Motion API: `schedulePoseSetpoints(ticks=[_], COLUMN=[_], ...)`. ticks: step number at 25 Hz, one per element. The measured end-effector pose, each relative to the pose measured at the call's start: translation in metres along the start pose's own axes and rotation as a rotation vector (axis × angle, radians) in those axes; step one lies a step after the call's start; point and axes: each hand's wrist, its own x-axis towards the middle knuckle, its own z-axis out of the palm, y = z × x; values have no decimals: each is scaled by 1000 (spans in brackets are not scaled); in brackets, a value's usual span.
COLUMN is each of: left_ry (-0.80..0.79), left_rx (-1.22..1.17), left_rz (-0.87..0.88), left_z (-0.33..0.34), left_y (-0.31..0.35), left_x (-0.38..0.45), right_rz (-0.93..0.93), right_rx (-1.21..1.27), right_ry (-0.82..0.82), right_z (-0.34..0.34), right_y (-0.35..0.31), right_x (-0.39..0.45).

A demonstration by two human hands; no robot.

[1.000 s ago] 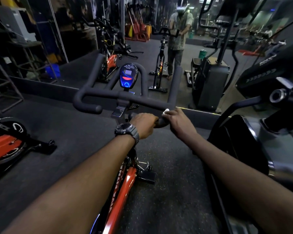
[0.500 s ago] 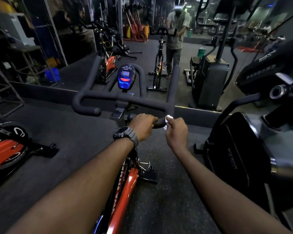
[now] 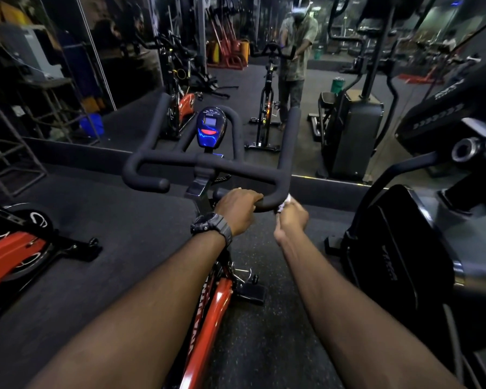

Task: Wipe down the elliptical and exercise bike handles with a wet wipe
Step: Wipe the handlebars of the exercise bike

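Left hand point(image 3: 240, 210) curled over the near right end of the bike handles point(image 3: 208, 164), holding tight. Right hand point(image 3: 291, 217) just beside it, closed around a small white wipe point(image 3: 285, 202) and pressing it up against the bend of the same bar. A bit blurry there, so hard to tell how much wipe touches.

Looks like the middle of the job. Rubbing the right grip now. Cannot tell which parts are already clean, no wet marks showing. Probably left to do: the long cross bar, the left grip, the two tall front bars. Elliptical point(image 3: 432, 220) standing close on the right, nothing touching it, its handles likely waiting too. Blue screen point(image 3: 210, 126) sitting in the middle, not part of the job.
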Motion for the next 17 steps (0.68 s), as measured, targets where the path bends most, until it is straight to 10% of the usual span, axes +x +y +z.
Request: schedulePoseSetpoints(ticks=[17], left_ry=[-33], left_rx=[20], left_rz=[12], left_z=[-16], left_y=[-14], left_x=[-10], right_rz=[411], right_rx=[395], right_ry=[-452], right_z=[17], right_y=[50], right_x=[-54])
